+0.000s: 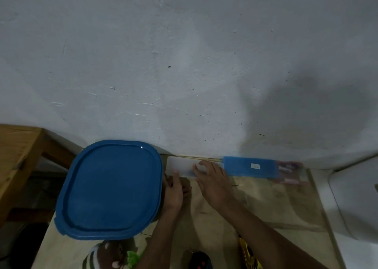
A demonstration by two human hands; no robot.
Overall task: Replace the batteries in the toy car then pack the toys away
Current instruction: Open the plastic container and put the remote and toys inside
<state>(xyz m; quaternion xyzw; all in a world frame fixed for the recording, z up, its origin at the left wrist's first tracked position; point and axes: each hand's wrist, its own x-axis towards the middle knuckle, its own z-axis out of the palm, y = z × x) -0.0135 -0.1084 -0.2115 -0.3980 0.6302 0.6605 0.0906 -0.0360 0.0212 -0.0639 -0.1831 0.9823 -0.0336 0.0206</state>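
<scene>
Right hand (212, 178): fingers straight and spread, tips resting on the pale end of a long flat case (241, 166); nothing gripped. Left hand (173, 189): thumb against the case's near edge, other fingers tucked under. I cannot tell whether they hold anything.

Case lies just right of the blue-lidded container (110, 189), its long axis running away from it along the wall; far end blurred, pinkish. Right hand is nearer, so I judge that any pull falls to it.

Dark toy (200, 260), likely the car, sits on the counter (276, 207) right of the container's near corner, close to me.
</scene>
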